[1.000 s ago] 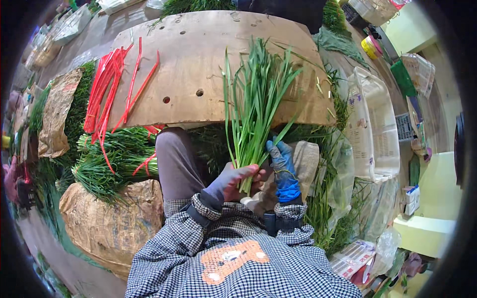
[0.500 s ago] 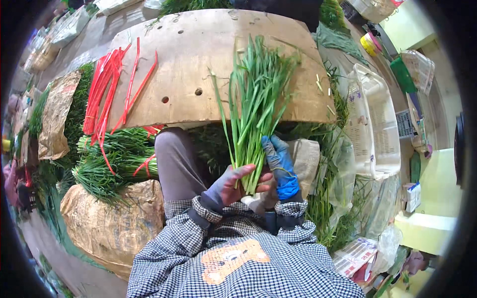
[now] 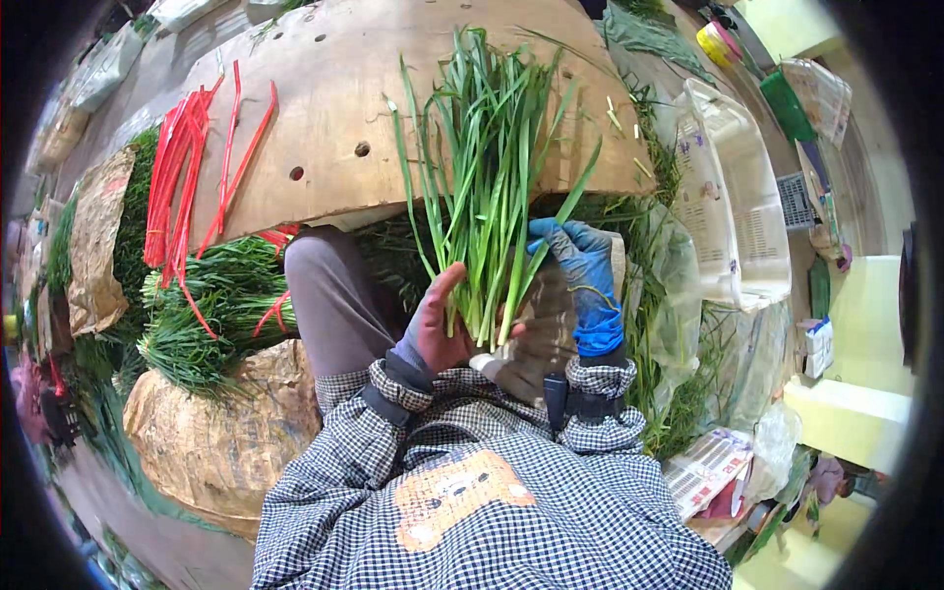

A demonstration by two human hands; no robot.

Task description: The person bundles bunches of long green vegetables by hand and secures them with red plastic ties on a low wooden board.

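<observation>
A loose bunch of green garlic chives (image 3: 482, 197) lies across my left hand (image 3: 440, 329), its pale cut ends toward me and its leaf tips over the board. That hand, in a greyish-purple glove, is closed round the stalks near their base. My right hand (image 3: 582, 265), in a blue glove with a thin yellow band at the wrist, is at the bunch's right side. Its fingertips pinch one chive leaf (image 3: 574, 193) that slants away from the others.
A wooden board (image 3: 324, 108) with holes stands before me, red ties (image 3: 182, 177) at its left. Tied chive bundles (image 3: 221, 295) rest on a brown sack (image 3: 221, 433). To the right are a white plastic crate (image 3: 742, 197), clear plastic sheeting (image 3: 674, 324) and loose greens.
My right hand has moved right, away from the bunch, drawing one leaf aside. The bunch has spread wider in my left hand. The whole view has shifted slightly.
</observation>
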